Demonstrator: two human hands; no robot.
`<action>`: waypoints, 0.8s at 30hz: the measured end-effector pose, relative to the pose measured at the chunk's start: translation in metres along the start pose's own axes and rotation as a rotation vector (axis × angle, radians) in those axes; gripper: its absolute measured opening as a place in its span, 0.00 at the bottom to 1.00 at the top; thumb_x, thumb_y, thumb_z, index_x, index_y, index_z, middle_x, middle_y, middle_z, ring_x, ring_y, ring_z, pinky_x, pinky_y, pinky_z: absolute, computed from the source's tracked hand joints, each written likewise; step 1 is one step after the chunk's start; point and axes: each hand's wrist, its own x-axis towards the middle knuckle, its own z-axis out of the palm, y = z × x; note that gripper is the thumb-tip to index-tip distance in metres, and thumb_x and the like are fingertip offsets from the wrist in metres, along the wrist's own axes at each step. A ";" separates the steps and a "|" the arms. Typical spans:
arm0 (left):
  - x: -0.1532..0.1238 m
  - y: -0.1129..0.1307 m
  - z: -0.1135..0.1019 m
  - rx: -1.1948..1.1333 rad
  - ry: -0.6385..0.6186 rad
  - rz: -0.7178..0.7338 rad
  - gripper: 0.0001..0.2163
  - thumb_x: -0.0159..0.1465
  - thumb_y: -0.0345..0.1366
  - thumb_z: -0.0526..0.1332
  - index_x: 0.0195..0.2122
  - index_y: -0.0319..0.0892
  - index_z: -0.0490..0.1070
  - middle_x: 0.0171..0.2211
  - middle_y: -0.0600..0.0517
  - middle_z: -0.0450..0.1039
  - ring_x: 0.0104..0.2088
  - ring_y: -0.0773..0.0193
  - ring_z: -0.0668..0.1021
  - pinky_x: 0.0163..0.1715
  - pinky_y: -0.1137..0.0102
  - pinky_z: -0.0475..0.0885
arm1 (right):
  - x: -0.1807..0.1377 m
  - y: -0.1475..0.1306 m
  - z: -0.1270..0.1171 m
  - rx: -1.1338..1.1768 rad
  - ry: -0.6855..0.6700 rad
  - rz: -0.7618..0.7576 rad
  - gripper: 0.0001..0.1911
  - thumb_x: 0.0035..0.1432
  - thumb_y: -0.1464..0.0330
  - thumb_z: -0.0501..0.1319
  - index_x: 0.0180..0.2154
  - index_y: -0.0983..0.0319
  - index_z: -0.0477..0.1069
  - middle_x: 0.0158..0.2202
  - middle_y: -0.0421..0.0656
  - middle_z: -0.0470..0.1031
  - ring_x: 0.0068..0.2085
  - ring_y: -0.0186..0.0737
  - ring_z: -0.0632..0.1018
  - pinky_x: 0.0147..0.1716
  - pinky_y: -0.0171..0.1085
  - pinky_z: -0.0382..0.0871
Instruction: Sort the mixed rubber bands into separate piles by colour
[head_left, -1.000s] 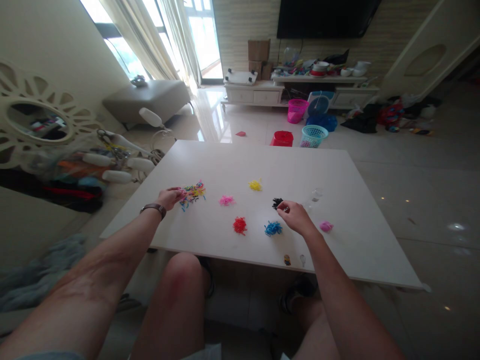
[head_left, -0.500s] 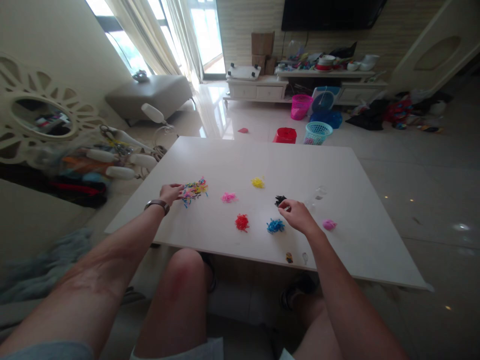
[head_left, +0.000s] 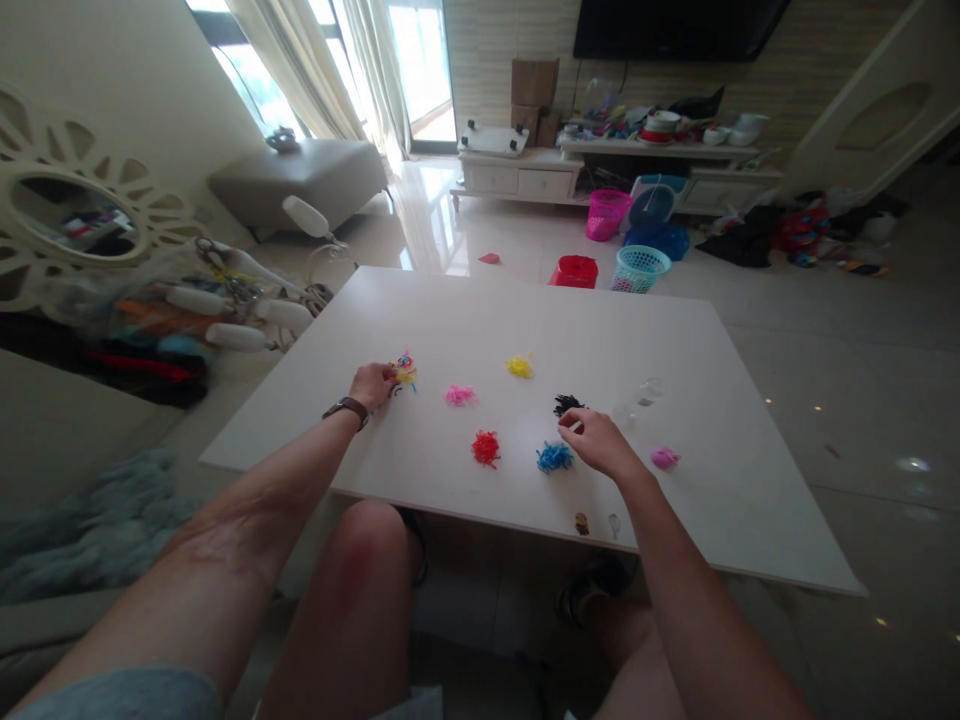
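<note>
My left hand (head_left: 373, 385) is over a mixed pile of small colourful strips (head_left: 406, 374) at the left of the white table, covering part of it. Its fingers are drawn together at the pile; what they pinch is hidden. My right hand (head_left: 589, 436) is beside a pile of black strips (head_left: 568, 404), fingers curled and fingertips close together. Anything between them is too small to make out. Single-colour piles lie between the hands: pink (head_left: 459, 396), yellow (head_left: 519, 367), red (head_left: 486, 449) and blue (head_left: 554, 458).
Right of my right hand lie a pinkish-purple lump (head_left: 664, 458) and clear plastic pieces (head_left: 646, 392). A small yellow-and-dark figure (head_left: 581, 523) is near the front edge of the table (head_left: 435, 315). Beyond it stand a red stool (head_left: 575, 271) and a light-blue basket (head_left: 640, 268).
My left hand has moved right, across the mixed pile, and now hides more of it. My right hand has shifted slightly down and right, staying beside the black strips. The view has tilted slightly.
</note>
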 end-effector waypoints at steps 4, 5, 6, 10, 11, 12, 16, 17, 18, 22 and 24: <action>-0.004 -0.002 -0.008 -0.136 0.048 -0.095 0.09 0.57 0.32 0.65 0.38 0.37 0.82 0.33 0.44 0.82 0.32 0.60 0.79 0.32 0.72 0.69 | 0.000 0.000 0.001 -0.007 -0.022 -0.011 0.08 0.58 0.66 0.60 0.36 0.59 0.78 0.38 0.43 0.81 0.35 0.39 0.78 0.38 0.36 0.66; -0.004 -0.003 -0.012 -0.184 0.068 -0.131 0.10 0.57 0.32 0.65 0.38 0.36 0.82 0.32 0.45 0.82 0.31 0.61 0.79 0.31 0.72 0.68 | 0.000 0.000 0.001 -0.007 -0.027 -0.012 0.08 0.58 0.66 0.60 0.36 0.59 0.78 0.38 0.43 0.81 0.35 0.39 0.78 0.37 0.36 0.67; -0.005 -0.004 -0.015 -0.233 0.091 -0.163 0.10 0.57 0.34 0.66 0.38 0.36 0.82 0.32 0.45 0.81 0.31 0.62 0.78 0.30 0.72 0.68 | 0.000 -0.001 0.001 -0.008 -0.031 -0.013 0.08 0.58 0.66 0.60 0.36 0.59 0.78 0.38 0.43 0.81 0.35 0.39 0.78 0.37 0.36 0.67; -0.006 -0.009 -0.025 -0.448 0.166 -0.277 0.11 0.56 0.35 0.69 0.37 0.35 0.81 0.28 0.49 0.79 0.27 0.65 0.75 0.27 0.73 0.66 | 0.000 -0.004 0.002 -0.013 -0.046 -0.024 0.08 0.58 0.67 0.60 0.35 0.60 0.78 0.38 0.43 0.81 0.36 0.39 0.78 0.38 0.36 0.67; -0.007 -0.010 -0.027 -0.520 0.167 -0.307 0.10 0.55 0.34 0.69 0.37 0.35 0.80 0.26 0.50 0.77 0.26 0.66 0.74 0.27 0.73 0.66 | -0.001 -0.005 0.002 -0.014 -0.050 -0.025 0.08 0.58 0.67 0.60 0.35 0.60 0.78 0.38 0.43 0.81 0.36 0.39 0.78 0.38 0.36 0.67; -0.008 -0.010 -0.029 -0.605 0.158 -0.338 0.10 0.54 0.33 0.70 0.36 0.34 0.80 0.24 0.51 0.76 0.25 0.67 0.73 0.27 0.73 0.67 | -0.001 -0.006 0.002 -0.014 -0.054 -0.024 0.08 0.58 0.67 0.60 0.35 0.60 0.77 0.38 0.43 0.81 0.36 0.39 0.79 0.38 0.36 0.67; -0.014 -0.002 -0.036 -0.979 0.070 -0.434 0.04 0.57 0.27 0.69 0.33 0.33 0.76 0.23 0.52 0.73 0.24 0.70 0.73 0.29 0.74 0.72 | -0.002 -0.007 0.003 -0.002 -0.067 -0.028 0.08 0.59 0.67 0.60 0.35 0.60 0.77 0.38 0.43 0.82 0.36 0.39 0.79 0.37 0.36 0.68; -0.017 0.003 -0.037 -1.064 0.034 -0.450 0.03 0.58 0.25 0.68 0.33 0.33 0.75 0.24 0.51 0.74 0.26 0.69 0.75 0.30 0.74 0.73 | -0.002 -0.007 0.003 0.000 -0.067 -0.034 0.08 0.59 0.67 0.60 0.35 0.60 0.78 0.38 0.43 0.82 0.35 0.39 0.79 0.36 0.36 0.68; -0.019 0.009 -0.038 -1.150 -0.013 -0.459 0.02 0.60 0.23 0.66 0.33 0.33 0.74 0.26 0.49 0.75 0.28 0.69 0.76 0.31 0.74 0.75 | -0.001 -0.006 0.004 0.002 -0.065 -0.040 0.08 0.59 0.67 0.60 0.35 0.60 0.78 0.38 0.43 0.82 0.35 0.39 0.79 0.36 0.36 0.68; -0.033 0.043 -0.040 -1.466 -0.224 -0.421 0.06 0.65 0.20 0.59 0.33 0.32 0.74 0.34 0.44 0.76 0.34 0.67 0.79 0.37 0.74 0.78 | 0.001 -0.006 0.007 0.018 -0.043 -0.072 0.07 0.58 0.68 0.60 0.34 0.60 0.78 0.37 0.43 0.82 0.34 0.39 0.79 0.36 0.36 0.68; -0.044 0.067 -0.039 -1.561 -0.307 -0.384 0.08 0.66 0.20 0.58 0.31 0.32 0.73 0.33 0.45 0.75 0.33 0.69 0.78 0.39 0.75 0.78 | 0.003 -0.009 0.008 0.047 -0.026 -0.095 0.07 0.58 0.68 0.60 0.34 0.60 0.78 0.35 0.43 0.81 0.34 0.39 0.79 0.36 0.36 0.69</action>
